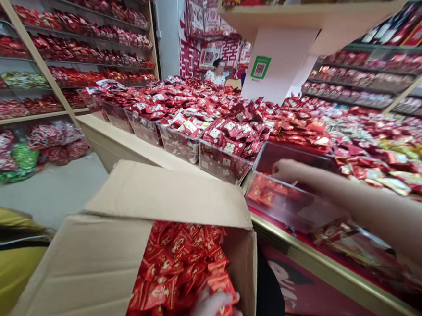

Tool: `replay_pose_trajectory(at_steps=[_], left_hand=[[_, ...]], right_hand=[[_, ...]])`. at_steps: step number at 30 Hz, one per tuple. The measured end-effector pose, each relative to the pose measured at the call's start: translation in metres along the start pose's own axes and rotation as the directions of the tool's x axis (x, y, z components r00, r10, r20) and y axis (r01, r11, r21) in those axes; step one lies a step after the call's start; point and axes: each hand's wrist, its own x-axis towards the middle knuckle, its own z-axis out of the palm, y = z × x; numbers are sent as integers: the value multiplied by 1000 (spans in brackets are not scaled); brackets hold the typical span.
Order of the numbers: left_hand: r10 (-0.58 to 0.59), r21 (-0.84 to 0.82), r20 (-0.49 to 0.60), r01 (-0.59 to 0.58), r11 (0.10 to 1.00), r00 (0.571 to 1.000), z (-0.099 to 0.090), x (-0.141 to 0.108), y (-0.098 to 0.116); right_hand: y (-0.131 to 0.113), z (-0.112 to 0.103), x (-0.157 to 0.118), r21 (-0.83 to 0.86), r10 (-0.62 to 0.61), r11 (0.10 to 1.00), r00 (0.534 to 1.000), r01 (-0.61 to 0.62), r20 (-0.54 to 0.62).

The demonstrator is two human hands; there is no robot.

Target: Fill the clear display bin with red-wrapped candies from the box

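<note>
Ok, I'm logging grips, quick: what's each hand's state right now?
Left hand: holding red packets in the cardboard box.
Right hand: looks curled, at the clear bin; its grip cannot be told.

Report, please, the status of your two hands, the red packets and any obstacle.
Left hand in carton, gripping red packets. Right hand inside clear bin, grip unclear. No obstacle seen.

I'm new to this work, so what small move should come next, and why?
Probably carry the shiny red, gold-printed packets in the left hand from the brown cardboard box to the clear rectangular plastic bin: the bin, where the right hand reaches, shows only a low layer of red packets.
</note>
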Motion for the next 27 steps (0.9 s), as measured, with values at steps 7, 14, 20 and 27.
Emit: replay_pose_trajectory(at_steps=[7, 14, 20, 27], left_hand=[[141, -84, 159, -129, 988, 977, 9, -24, 33], [138, 134, 265, -178, 975, 954, 10, -32, 31], [86, 208, 180, -123, 970, 980, 10, -28, 23], [191, 25, -61, -190, 981, 980, 10, -30, 26]], right_hand=[[-49, -29, -105, 69, -181, 966, 844, 249, -505], [-69, 142, -162, 874, -358, 485, 907, -21, 221], [-64, 188, -164, 972, -142, 213, 981, -99, 131], [-71, 200, -168, 993, 146, 115, 989, -34, 17]])
